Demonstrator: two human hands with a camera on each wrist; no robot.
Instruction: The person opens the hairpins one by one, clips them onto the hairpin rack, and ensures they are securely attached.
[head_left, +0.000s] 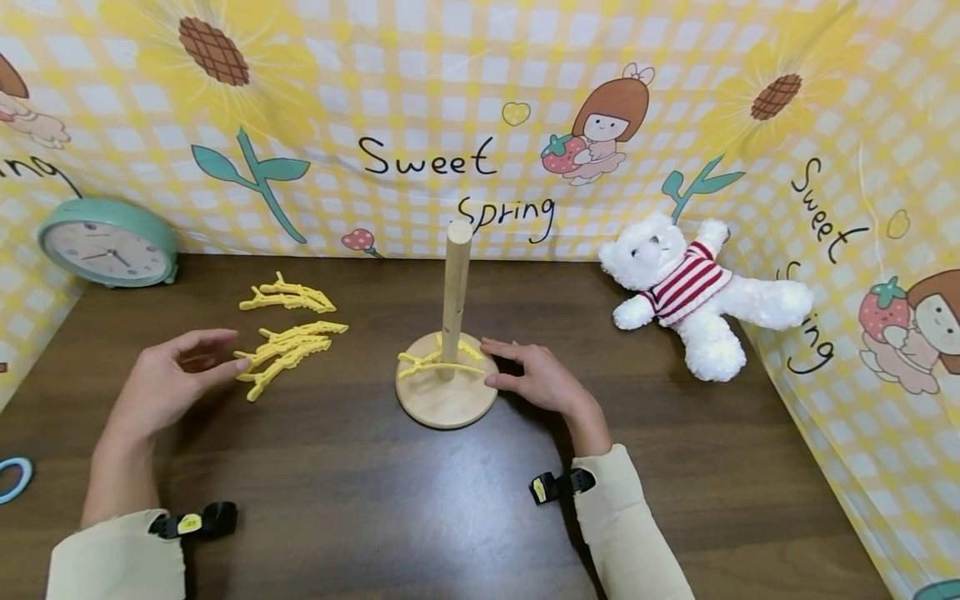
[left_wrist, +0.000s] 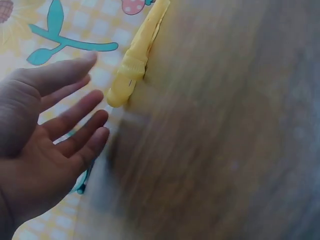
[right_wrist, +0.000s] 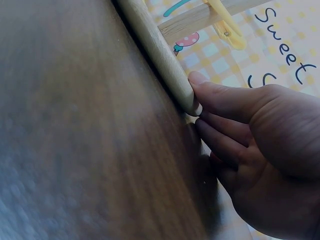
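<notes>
A wooden stand (head_left: 447,408) has a round base and an upright post. Across the lower post lies a yellow hair clip (head_left: 431,367), with more yellow showing behind the post. My right hand (head_left: 546,377) pinches the right edge of the base, its thumb on the rim and its fingers at the edge in the right wrist view. On the table to the left lie several long yellow hair clips (head_left: 288,354). My left hand (head_left: 161,379) hovers beside them, fingers loosely bent and holding nothing; its thumb tip overlaps the nearest clip's end in the head view.
A green clock (head_left: 111,246) stands at the back left. At the back right a white teddy bear (head_left: 686,292) in a striped shirt leans by the patterned cloth (head_left: 420,100). A light-blue ring-shaped piece (head_left: 15,479) shows at the left edge of the dark wooden table (head_left: 360,517).
</notes>
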